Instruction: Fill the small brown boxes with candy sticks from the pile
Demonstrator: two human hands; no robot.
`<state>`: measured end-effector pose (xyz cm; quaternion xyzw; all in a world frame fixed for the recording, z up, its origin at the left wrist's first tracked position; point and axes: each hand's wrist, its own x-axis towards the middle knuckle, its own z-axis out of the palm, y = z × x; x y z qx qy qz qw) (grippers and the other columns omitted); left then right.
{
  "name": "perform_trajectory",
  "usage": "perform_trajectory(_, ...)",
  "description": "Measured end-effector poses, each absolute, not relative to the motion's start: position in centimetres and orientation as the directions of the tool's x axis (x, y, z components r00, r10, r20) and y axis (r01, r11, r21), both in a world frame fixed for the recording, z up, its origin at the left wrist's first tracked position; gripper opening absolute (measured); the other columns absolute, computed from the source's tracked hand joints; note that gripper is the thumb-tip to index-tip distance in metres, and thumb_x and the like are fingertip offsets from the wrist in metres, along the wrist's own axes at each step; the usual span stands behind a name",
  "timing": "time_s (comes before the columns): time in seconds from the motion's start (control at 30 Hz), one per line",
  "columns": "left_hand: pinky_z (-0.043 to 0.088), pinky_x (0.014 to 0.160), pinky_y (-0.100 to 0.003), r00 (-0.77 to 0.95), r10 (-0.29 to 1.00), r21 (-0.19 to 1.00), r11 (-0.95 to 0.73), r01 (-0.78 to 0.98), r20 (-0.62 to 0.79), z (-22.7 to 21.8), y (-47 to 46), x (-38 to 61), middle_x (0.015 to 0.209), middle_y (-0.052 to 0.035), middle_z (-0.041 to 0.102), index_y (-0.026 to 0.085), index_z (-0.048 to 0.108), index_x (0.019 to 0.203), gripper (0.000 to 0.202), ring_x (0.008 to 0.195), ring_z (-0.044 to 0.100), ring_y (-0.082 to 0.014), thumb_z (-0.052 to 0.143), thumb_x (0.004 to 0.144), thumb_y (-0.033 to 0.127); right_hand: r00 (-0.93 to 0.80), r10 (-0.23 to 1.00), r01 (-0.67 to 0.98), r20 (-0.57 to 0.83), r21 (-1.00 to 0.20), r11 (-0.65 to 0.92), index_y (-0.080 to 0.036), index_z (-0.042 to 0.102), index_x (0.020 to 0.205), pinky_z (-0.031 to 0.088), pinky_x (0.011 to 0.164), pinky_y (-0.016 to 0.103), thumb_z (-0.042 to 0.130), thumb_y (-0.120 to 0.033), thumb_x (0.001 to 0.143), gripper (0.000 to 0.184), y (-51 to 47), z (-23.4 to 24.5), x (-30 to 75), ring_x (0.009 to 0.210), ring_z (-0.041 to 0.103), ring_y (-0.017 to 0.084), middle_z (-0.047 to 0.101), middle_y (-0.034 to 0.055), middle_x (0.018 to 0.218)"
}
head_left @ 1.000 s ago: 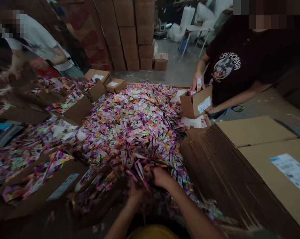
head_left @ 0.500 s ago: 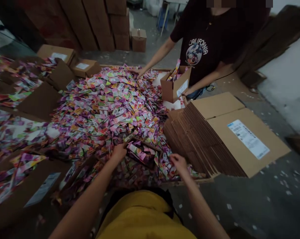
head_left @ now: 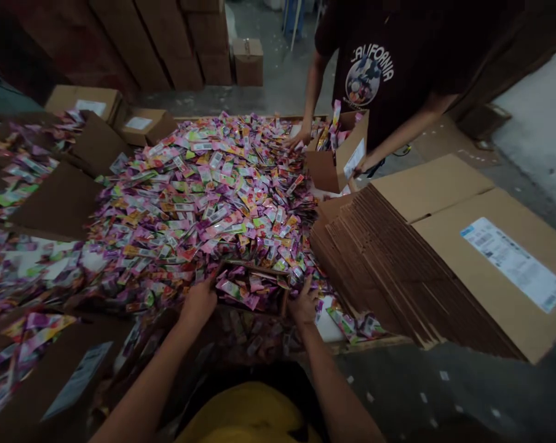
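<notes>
A small open cardboard box [head_left: 285, 296] sits low in front of me. Colourful wrapped candy packets [head_left: 241, 284] partly fill it. At the box's left end, my left hand [head_left: 198, 306] is closed on the edge; some of its fingers are hidden. My right hand [head_left: 304, 303] is beside the right wall, thumb side close to the cardboard and fingers stretched apart over loose packets. Directly beyond the box rises a large pile of the same packets [head_left: 204, 184], in pink, purple and green wrappers.
Flattened cardboard boxes [head_left: 453, 227] are stacked at the right, a shipping label on top. Across the table a co-worker [head_left: 411, 80] has a hand on a filled box [head_left: 326, 172]. More filled boxes [head_left: 56, 197] stand at the left. Tall cartons [head_left: 208, 43] line the back.
My right hand has moved left to the small box's right side. The box now sits straighter. The co-worker's reaching hand has drawn back from the pile towards their box. My view has shifted slightly.
</notes>
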<state>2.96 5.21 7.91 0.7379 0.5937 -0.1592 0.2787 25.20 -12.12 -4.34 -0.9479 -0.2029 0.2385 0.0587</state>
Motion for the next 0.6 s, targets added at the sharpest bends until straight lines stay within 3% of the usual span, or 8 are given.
perform_trajectory(0.1,0.049,0.081,-0.03,0.226,0.778,0.195,-0.135,0.971,-0.586,8.2,5.9,1.8,0.104,-0.0128,0.073,0.019,0.06,0.127,0.048,0.099,0.068,-0.0261,0.039,0.085,0.015,0.772,0.501,0.452,-0.392,-0.216,-0.865,-0.026,-0.005,0.154,0.039,0.095,0.061,0.072,-0.059,0.069,0.119,-9.3,-4.4,27.1,0.135,0.03,0.05,0.009,0.0306,0.155)
perform_trajectory(0.17,0.049,0.08,-0.03,0.216,0.775,0.161,-0.149,0.976,-0.594,8.0,5.6,1.5,0.105,-0.0123,0.073,0.022,0.056,0.133,0.051,0.099,0.069,-0.0255,0.039,0.086,0.015,0.77,0.475,0.447,-0.425,-0.171,-0.878,-0.028,0.0,0.155,0.039,0.093,0.064,0.08,-0.051,0.064,0.123,-7.4,-4.4,28.5,0.134,0.031,0.05,0.018,0.0291,0.153)
perform_trajectory(0.27,0.049,0.081,-0.032,0.24,0.774,0.15,-0.188,0.971,-0.586,7.3,4.6,2.0,0.106,-0.0145,0.072,0.02,0.05,0.139,0.055,0.1,0.069,-0.0261,0.038,0.086,0.013,0.712,0.572,0.543,-0.407,-0.197,-0.816,-0.024,0.023,0.153,0.037,0.098,0.06,0.072,-0.039,0.075,0.094,-5.8,-4.8,28.8,0.13,0.04,0.043,0.045,0.0247,0.138)
perform_trajectory(0.37,0.05,0.082,-0.035,0.244,0.758,0.157,-0.187,0.97,-0.605,6.7,4.4,2.4,0.104,-0.0164,0.072,0.019,0.045,0.142,0.06,0.101,0.069,-0.0287,0.038,0.083,0.012,0.61,0.708,0.652,-0.357,-0.282,-0.704,-0.02,0.05,0.139,0.035,0.104,0.047,0.053,-0.021,0.085,0.054,-6.3,-5.2,27.8,0.124,0.047,0.034,0.058,0.0197,0.125)
perform_trajectory(0.47,0.051,0.083,-0.038,0.254,0.735,0.183,-0.177,0.967,-0.628,6.6,5.0,2.3,0.106,-0.017,0.071,0.02,0.048,0.139,0.059,0.105,0.068,-0.0298,0.037,0.082,0.011,0.614,0.708,0.646,-0.349,-0.293,-0.705,-0.014,0.063,0.125,0.042,0.096,0.038,0.05,-0.015,0.081,0.046,-7.7,-4.3,28.0,0.11,0.057,0.03,0.064,0.0184,0.116)
perform_trajectory(0.6,0.052,0.084,-0.039,0.278,0.709,0.221,-0.175,0.96,-0.648,7.1,5.4,2.4,0.108,-0.0174,0.07,0.02,0.053,0.133,0.054,0.104,0.068,-0.0295,0.037,0.082,0.011,0.638,0.729,0.646,-0.247,-0.343,-0.682,-0.009,0.064,0.12,0.048,0.088,0.032,0.057,-0.026,0.076,0.048,-9.6,1.2,30.5,0.098,0.062,0.027,0.067,0.0158,0.11)
